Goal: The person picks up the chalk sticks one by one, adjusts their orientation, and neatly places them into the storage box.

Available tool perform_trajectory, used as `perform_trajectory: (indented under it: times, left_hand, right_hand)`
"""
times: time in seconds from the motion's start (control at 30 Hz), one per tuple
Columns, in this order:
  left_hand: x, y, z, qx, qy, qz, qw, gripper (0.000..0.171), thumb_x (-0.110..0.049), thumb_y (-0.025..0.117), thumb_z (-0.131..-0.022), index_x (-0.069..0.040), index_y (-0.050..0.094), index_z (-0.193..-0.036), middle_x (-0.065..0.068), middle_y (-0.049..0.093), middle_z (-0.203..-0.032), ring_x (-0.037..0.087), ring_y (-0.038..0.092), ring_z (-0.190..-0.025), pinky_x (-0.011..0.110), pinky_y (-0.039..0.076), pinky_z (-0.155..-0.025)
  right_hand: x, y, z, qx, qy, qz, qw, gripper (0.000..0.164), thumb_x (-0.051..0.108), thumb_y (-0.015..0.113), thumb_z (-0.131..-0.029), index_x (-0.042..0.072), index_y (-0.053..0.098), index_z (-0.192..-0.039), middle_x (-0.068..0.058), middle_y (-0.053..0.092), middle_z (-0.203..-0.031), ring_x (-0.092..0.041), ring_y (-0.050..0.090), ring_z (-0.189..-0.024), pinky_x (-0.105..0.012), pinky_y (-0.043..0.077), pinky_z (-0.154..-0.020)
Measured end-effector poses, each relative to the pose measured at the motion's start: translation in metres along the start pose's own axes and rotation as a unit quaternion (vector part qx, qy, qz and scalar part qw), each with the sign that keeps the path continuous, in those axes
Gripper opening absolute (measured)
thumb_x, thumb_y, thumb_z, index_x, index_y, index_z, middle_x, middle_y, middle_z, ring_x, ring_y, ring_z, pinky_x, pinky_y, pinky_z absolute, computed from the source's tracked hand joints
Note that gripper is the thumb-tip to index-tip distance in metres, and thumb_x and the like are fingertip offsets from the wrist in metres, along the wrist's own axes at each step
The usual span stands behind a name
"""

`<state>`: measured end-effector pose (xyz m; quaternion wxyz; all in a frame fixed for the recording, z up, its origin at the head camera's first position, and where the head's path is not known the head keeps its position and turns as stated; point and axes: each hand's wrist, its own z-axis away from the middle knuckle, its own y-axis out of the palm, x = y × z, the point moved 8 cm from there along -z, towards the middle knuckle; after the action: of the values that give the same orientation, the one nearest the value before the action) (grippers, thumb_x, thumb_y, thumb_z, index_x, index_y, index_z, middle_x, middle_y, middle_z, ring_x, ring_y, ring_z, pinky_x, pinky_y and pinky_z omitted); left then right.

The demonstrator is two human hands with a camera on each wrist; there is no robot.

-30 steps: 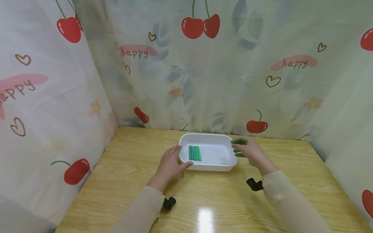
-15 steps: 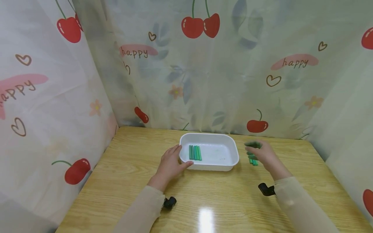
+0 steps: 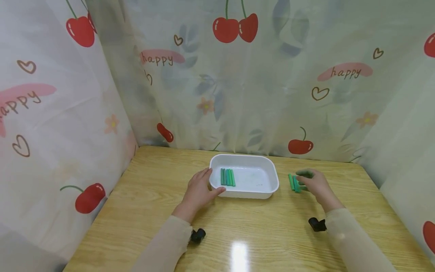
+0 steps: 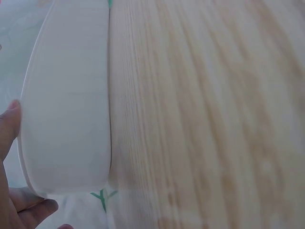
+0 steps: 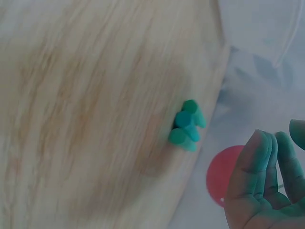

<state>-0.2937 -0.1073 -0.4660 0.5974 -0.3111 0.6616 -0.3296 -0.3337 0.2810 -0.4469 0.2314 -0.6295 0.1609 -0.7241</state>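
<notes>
A white plastic box (image 3: 249, 195) stands on the table, held at its left front corner by my left hand (image 3: 198, 192). The thumb lies along the front rim, while the fingers wrap the left side; the left wrist view shows thumb and fingertips at the box wall (image 4: 66, 95). Inside, at the left, several green chalk sticks (image 3: 227, 177) lie side by side. My right hand (image 3: 316, 185), fingertips stained green, hovers beside a small group of green chalk sticks (image 3: 293, 183) right of the box. Three sticks (image 5: 185, 122) show in the right wrist view, apart from the fairly straight fingers (image 5: 250, 162).
The wooden table (image 3: 258, 230) reaches back to a printed curtain (image 3: 238, 94) with cherries, which also hangs along both sides. Faint coloured smudges mark the box's floor. A black wrist camera (image 3: 317, 224) sits at the right cuff, another camera (image 3: 198, 235) at the left.
My right hand has moved right, from the box's right rim to the loose chalk sticks, uncovering them. The left hand keeps its hold on the box.
</notes>
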Motion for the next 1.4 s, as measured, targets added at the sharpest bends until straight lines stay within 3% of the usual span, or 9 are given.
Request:
perform_trajectory:
  times: [0.47, 0.67, 0.83, 1.0, 1.23, 1.4]
  left_hand:
    - [0.0, 0.001, -0.001, 0.001, 0.014, -0.004, 0.9999, 0.094, -0.063, 0.07, -0.085, -0.009, 0.037, -0.155, 0.009, 0.036, -0.159, 0.032, 0.03, -0.146, 0.051, 0.024, -0.119]
    - [0.0, 0.001, -0.002, 0.002, 0.016, -0.007, 0.9998, 0.095, -0.064, 0.069, -0.085, -0.008, 0.037, -0.155, 0.009, 0.036, -0.159, 0.032, 0.03, -0.146, 0.05, 0.024, -0.119]
    - [0.002, 0.002, -0.002, 0.002, 0.014, -0.008, 0.9999, 0.096, -0.064, 0.069, -0.084, -0.008, 0.037, -0.155, 0.009, 0.036, -0.159, 0.032, 0.03, -0.146, 0.05, 0.024, -0.119]
    - [0.001, 0.001, -0.002, -0.001, 0.017, -0.006, 0.9998, 0.095, -0.064, 0.07, -0.084, -0.008, 0.037, -0.155, 0.009, 0.037, -0.159, 0.032, 0.03, -0.146, 0.05, 0.024, -0.119]
    - [-0.002, -0.002, -0.001, -0.003, 0.021, -0.007, 0.9998, 0.094, -0.061, 0.07, -0.085, -0.007, 0.038, -0.154, 0.011, 0.037, -0.158, 0.033, 0.031, -0.145, 0.051, 0.024, -0.119]
    - [-0.003, -0.002, 0.0, 0.0, 0.019, -0.006, 0.9998, 0.094, -0.059, 0.072, -0.086, -0.006, 0.037, -0.154, 0.012, 0.037, -0.159, 0.034, 0.03, -0.146, 0.051, 0.023, -0.119]
  right_hand:
    - [-0.029, -0.005, -0.024, 0.012, 0.036, 0.031, 0.999, 0.051, 0.022, 0.05, -0.104, -0.01, 0.043, -0.142, -0.033, 0.042, -0.144, -0.044, 0.049, -0.124, -0.054, 0.045, -0.101]
    - [-0.038, -0.006, -0.033, 0.017, 0.049, 0.031, 0.998, 0.047, 0.017, 0.052, -0.103, -0.013, 0.046, -0.138, -0.029, 0.054, -0.129, -0.028, 0.06, -0.103, -0.04, 0.054, -0.087]
    - [-0.043, -0.006, -0.042, 0.02, 0.071, 0.031, 0.997, 0.045, 0.013, 0.054, -0.101, -0.014, 0.047, -0.137, -0.022, 0.058, -0.117, -0.019, 0.061, -0.089, -0.031, 0.057, -0.076]
    - [-0.044, -0.006, -0.048, 0.029, 0.079, 0.062, 0.995, 0.046, 0.011, 0.054, -0.1, -0.013, 0.046, -0.139, -0.026, 0.055, -0.121, -0.02, 0.059, -0.088, -0.03, 0.055, -0.074]
    - [-0.039, -0.001, -0.051, 0.063, 0.058, 0.111, 0.99, 0.05, 0.006, 0.056, -0.096, -0.011, 0.044, -0.142, -0.034, 0.048, -0.137, -0.025, 0.057, -0.094, -0.035, 0.051, -0.078]
    - [-0.035, -0.001, -0.05, 0.075, 0.054, 0.157, 0.983, 0.052, 0.01, 0.057, -0.093, -0.009, 0.046, -0.14, -0.034, 0.049, -0.134, -0.032, 0.053, -0.099, -0.038, 0.048, -0.08]
